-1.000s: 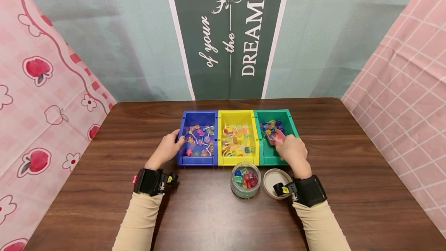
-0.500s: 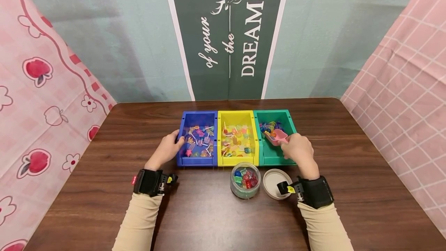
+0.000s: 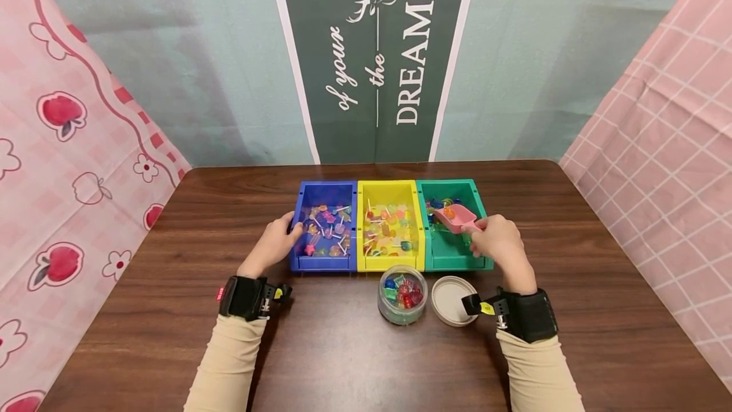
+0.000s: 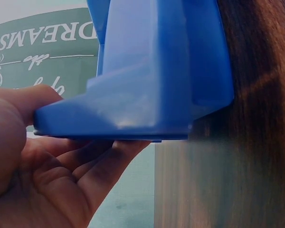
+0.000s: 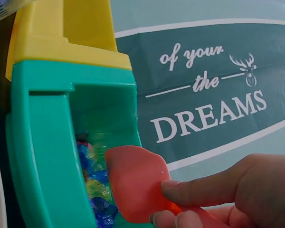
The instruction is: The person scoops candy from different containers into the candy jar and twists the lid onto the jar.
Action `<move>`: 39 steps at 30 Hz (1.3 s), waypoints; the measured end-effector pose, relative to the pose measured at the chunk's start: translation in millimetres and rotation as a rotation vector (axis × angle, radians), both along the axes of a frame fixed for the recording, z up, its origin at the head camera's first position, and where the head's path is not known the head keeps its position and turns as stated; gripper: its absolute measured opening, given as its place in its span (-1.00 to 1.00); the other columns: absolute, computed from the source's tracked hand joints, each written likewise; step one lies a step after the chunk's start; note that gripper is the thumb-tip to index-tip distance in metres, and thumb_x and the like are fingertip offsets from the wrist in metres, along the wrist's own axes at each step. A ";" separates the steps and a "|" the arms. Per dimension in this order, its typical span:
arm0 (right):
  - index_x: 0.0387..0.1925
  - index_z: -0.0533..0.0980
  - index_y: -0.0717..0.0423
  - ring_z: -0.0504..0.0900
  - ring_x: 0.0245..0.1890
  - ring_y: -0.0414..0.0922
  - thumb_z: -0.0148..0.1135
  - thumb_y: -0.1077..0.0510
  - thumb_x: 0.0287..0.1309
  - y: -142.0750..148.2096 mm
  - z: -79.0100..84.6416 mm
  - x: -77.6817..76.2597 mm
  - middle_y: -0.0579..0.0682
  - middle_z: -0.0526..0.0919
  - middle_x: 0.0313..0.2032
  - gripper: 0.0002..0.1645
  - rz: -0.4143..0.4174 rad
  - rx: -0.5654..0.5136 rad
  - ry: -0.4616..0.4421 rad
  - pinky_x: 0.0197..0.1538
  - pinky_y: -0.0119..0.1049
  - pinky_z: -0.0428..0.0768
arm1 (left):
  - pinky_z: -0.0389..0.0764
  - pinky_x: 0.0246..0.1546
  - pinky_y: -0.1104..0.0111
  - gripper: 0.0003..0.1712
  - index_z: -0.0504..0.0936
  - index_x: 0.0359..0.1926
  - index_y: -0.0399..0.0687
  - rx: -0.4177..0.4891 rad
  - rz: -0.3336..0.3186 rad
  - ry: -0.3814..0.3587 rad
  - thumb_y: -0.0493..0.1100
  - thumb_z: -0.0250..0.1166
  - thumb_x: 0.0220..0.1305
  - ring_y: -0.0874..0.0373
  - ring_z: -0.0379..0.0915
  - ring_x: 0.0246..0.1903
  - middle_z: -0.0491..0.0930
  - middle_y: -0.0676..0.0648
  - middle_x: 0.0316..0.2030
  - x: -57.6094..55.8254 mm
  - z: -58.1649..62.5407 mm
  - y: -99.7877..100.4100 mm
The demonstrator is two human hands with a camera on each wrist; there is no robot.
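Three joined bins on a brown table, left to right: blue bin, yellow bin, green bin; all hold small coloured pieces, those in the blue and yellow including tiny lollipops. Left hand: closed round the outer edge of the blue bin, thumb above, fingers beneath. Right hand: closed in a pinch on the handle of one pink scoop, thumb lying along it. Scoop: held over the green bin, its bowl above the blue and yellow pieces there; an orange piece visible in it, any others too small to tell. One clear jar, unlidded, part filled with red, green and blue pieces, just in front of the yellow bin. One round lid, flat on the table beside the jar. Handling notes, by judgement: hold the bowl level, since loose smooth pieces would likely roll off its lip; raise it past the bin's wall before any sideways travel; steady pressure from the left hand should stop the row sliding; tip slowly, lip low, to limit spills.
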State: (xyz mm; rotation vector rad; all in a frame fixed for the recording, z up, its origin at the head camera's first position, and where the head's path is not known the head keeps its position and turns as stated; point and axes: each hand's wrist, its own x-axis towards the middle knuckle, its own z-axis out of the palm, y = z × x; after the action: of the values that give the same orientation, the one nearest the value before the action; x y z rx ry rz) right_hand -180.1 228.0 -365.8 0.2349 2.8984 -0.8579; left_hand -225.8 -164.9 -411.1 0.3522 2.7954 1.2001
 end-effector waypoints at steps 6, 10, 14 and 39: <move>-0.14 0.53 0.50 0.60 -0.62 -0.05 0.10 0.03 0.26 3.5 4.0 2.1 0.08 0.62 -0.68 -0.49 0.020 -0.013 0.026 -0.62 -0.34 0.32 | 0.58 -0.09 -0.06 -0.49 0.27 0.23 -0.54 -0.006 0.000 0.012 -0.25 -0.03 0.38 -0.07 0.47 -0.25 0.56 -0.43 -0.10 -0.4 0.0 -0.8; -0.14 0.53 0.50 0.60 -0.63 -0.07 0.11 0.03 0.25 4.5 4.9 2.9 0.09 0.62 -0.68 -0.49 0.030 -0.011 0.034 -0.62 -0.34 0.32 | 0.57 -0.08 -0.06 -0.49 0.27 0.23 -0.55 -0.010 -0.003 0.013 -0.26 -0.03 0.38 -0.07 0.47 -0.24 0.56 -0.44 -0.10 -0.3 0.1 -0.8; -0.14 0.53 0.50 0.60 -0.63 -0.08 0.12 0.04 0.24 5.2 4.7 2.5 0.10 0.63 -0.67 -0.50 0.030 -0.020 0.032 -0.60 -0.34 0.35 | 0.55 -0.04 -0.07 -0.48 0.25 0.24 -0.55 -0.015 -0.002 0.012 -0.25 -0.03 0.38 -0.09 0.47 -0.21 0.55 -0.45 -0.06 -0.7 0.0 -0.6; -0.18 0.52 0.53 0.56 -0.61 -0.08 0.12 0.04 0.25 27.7 10.6 7.4 0.01 0.55 -0.66 -0.50 0.156 -0.127 0.028 -0.51 -0.32 0.55 | 0.55 -0.03 -0.07 -0.47 0.25 0.24 -0.55 -0.017 0.003 0.005 -0.24 -0.03 0.38 -0.11 0.48 -0.19 0.54 -0.47 -0.05 -0.1 0.8 -0.1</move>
State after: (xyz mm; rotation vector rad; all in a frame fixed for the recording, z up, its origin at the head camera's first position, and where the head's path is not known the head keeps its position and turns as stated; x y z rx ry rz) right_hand -172.6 255.7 -355.2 -0.0138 2.8266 -1.0200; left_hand -225.8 -165.0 -410.3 0.3499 2.8094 1.1776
